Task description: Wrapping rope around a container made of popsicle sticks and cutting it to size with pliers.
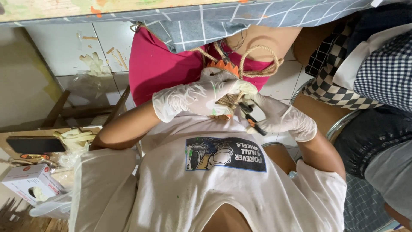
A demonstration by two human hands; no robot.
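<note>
Tightly closed, the gloved left hand point(201, 96) has its grip around a bundle of jute rope point(229, 101), held over the lap. Beside it, the gloved right hand point(281, 118) clamps small orange-handled pliers point(251, 118) at the bundle. Some rope is already wound; a loose loop point(257, 60) remains unwrapped above, near the pink cloth point(154, 64).

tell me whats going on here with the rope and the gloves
A person in a white T-shirt, wearing thin pale gloves, works on a bundle of coarse jute rope held close to the chest. The left hand grips the wound rope together with an orange zigzag-edged piece. The right hand holds a small black and orange hand tool, its tip at the rope. A loop of the rope arches above both hands. Another person sits close by on the right.
</note>
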